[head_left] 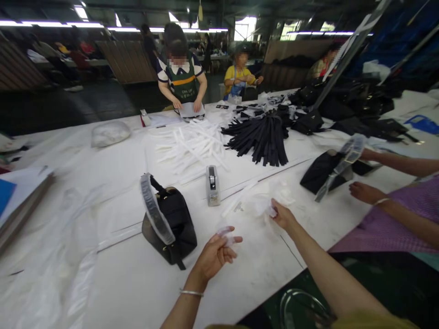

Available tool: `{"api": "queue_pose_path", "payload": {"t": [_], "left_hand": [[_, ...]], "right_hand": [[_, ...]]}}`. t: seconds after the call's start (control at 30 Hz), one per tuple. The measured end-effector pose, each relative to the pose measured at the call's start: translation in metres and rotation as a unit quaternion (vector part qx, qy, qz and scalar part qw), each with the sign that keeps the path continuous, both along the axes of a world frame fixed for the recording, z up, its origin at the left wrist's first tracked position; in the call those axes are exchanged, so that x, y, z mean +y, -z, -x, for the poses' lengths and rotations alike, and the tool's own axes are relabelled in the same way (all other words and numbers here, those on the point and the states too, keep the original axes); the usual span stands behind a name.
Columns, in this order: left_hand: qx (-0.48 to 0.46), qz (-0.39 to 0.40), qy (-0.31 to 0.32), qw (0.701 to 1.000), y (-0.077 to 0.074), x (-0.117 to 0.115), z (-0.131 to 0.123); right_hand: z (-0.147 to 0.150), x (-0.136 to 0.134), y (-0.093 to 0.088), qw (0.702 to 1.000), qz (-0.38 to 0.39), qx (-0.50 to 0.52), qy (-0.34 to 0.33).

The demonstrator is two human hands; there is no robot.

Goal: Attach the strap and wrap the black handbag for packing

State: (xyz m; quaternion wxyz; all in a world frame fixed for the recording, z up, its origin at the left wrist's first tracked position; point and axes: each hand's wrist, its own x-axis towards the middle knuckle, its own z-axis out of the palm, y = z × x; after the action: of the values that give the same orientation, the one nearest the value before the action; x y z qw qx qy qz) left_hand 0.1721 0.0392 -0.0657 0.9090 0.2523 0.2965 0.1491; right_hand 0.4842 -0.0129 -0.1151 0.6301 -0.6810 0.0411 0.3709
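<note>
Strip lights glow behind a busy workroom, where one person in a green apron (pixel 185 87) and another in a yellow top (pixel 236 75) work beyond a broad white table (pixel 120 283). From the head camera, two bare hands reach over the near part of that table. Pinched in narrow, the right hand (pixel 284 217) holds crumpled, see-through film (pixel 264 205), which trails onto the surface to its left. Fingers partly spread, the left hand (pixel 215 257) has a translucent scrap (pixel 225 232) at its thumb and forefinger; whether it grips the scrap or it merely clings there, I cannot tell. A stretch of white tabletop separates the hands.

Just left of the left hand stands a black bag (pixel 181 219), its upright handle (pixel 156 210) sleeved in clear plastic. Ahead of the gap between the hands, a clear-and-black device (pixel 212 185) lies near the fingertips; farther out spread white strips (pixel 192 146) and a fan of black strips (pixel 264 141).

Under the right forearm the table's near edge cuts diagonally, leaving more surface on the left hand's side. To the right of the right hand, a co-worker in purple (pixel 387 214) handles a second black bag (pixel 318 171), close enough to narrow the elbow room.
</note>
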Motion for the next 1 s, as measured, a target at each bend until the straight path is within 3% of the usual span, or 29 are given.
{"api": "queue_pose_path", "payload": {"t": [0.13, 0.23, 0.3, 0.4, 0.5, 0.63, 0.77, 1.0], "left_hand": [[0.023, -0.022, 0.007, 0.999, -0.001, 0.006, 0.003], [0.047, -0.062, 0.019, 0.997, -0.005, 0.009, 0.002], [0.072, -0.108, 0.041, 0.991, -0.008, 0.010, -0.002], [0.120, -0.192, 0.088, 0.970, -0.007, 0.008, -0.010], [0.171, -0.249, 0.123, 0.945, 0.000, 0.003, -0.018], [0.192, -0.266, 0.127, 0.936, 0.013, -0.001, -0.019], [0.204, -0.280, 0.123, 0.930, 0.025, -0.001, -0.014], [0.251, -0.280, 0.146, 0.915, 0.053, -0.013, -0.008]], "right_hand": [[-0.002, -0.016, -0.012, 0.996, 0.085, -0.039, -0.006], [0.013, -0.035, -0.025, 0.981, 0.127, -0.144, 0.005], [0.039, -0.044, -0.035, 0.977, 0.126, -0.165, -0.056], [0.097, -0.048, -0.049, 0.975, 0.029, -0.001, -0.221], [0.146, -0.043, -0.054, 0.944, -0.075, 0.115, -0.301], [0.166, -0.036, -0.046, 0.964, -0.073, 0.079, -0.244], [0.156, -0.034, -0.034, 0.974, -0.023, 0.028, -0.223], [0.147, -0.024, -0.025, 0.976, -0.018, -0.043, -0.211]]}}
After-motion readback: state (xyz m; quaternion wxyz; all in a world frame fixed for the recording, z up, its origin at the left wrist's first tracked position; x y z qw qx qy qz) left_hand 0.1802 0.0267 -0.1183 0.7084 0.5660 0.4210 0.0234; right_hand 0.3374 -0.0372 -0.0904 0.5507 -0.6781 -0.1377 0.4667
